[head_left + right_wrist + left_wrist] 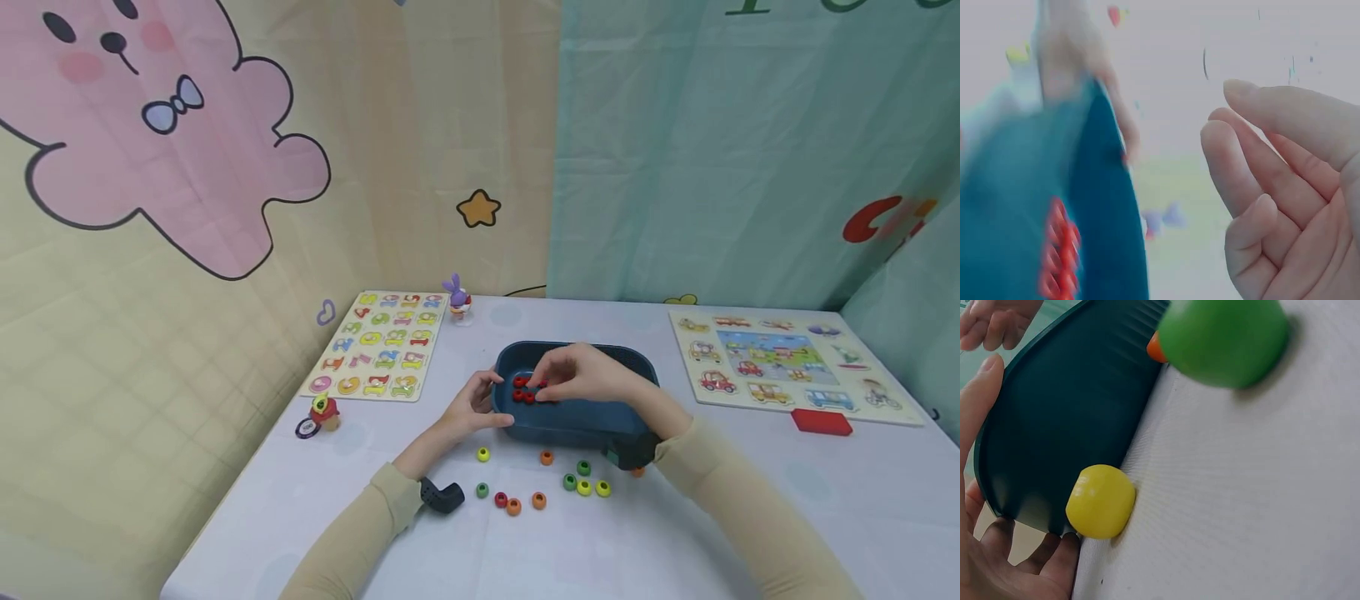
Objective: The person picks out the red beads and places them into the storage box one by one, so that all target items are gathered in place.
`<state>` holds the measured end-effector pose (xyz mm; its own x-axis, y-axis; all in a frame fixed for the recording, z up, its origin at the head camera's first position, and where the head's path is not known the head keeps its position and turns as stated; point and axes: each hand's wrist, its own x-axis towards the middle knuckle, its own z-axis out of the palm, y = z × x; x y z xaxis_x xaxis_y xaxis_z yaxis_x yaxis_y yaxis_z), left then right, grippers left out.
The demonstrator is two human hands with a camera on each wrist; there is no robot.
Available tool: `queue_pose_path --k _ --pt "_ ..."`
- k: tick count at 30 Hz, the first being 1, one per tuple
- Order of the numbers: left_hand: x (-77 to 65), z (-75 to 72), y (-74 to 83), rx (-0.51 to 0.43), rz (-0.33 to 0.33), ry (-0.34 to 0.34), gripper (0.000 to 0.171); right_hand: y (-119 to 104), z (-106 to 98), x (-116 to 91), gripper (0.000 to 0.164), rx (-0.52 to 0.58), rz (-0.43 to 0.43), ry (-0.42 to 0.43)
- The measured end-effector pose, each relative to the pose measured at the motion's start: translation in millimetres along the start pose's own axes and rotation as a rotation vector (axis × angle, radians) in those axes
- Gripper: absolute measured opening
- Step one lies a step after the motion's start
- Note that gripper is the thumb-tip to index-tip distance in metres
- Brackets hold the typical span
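Observation:
A dark blue oblong plastic tray stands on the table. My left hand grips its left end, with the thumb along the near side and the fingers at the far corner. Inside, several red beads lie grouped toward the left. My right hand reaches over the tray, fingertips close by those beads in the head view. The right wrist view shows its thumb and fingers loosely bent, with nothing between them. A yellow bead sits beside the tray wall in the left wrist view, with a green bead farther along.
Loose green, yellow, orange and red beads are scattered in front of the tray. A number puzzle board lies at left, near small toy figures. At right are a vehicle puzzle board and a red block.

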<state>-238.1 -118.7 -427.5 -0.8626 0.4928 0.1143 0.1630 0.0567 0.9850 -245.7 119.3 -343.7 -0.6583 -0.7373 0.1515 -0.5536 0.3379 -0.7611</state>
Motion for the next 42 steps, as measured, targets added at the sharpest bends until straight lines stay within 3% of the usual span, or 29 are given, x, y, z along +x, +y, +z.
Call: queue_pose_path --k 5,14,20,30,42 --pt "1.4 -0.7 -2.1 0.009 0.018 -0.01 0.058 -26.6 30.0 -16.9 0.012 0.017 -0.072 -0.072" --pt "3.3 -2.6 -7.3 -0.007 0.039 -0.008 0.06 1.3 91.7 -21.7 0.016 0.024 -0.083 -0.138" --pt "4.0 -2.8 -9.4 -0.009 0.031 0.001 0.059 12.0 122.0 -21.1 0.022 -0.076 -0.088 -0.068" --pt "3.3 -3.3 -6.7 -0.022 0.026 -0.004 0.057 19.3 142.1 -20.0 0.025 -0.146 -0.072 0.021" --pt "2.6 -2.2 -4.5 -0.003 0.013 -0.002 0.057 20.9 147.3 -21.7 0.026 -0.163 -0.037 0.082"
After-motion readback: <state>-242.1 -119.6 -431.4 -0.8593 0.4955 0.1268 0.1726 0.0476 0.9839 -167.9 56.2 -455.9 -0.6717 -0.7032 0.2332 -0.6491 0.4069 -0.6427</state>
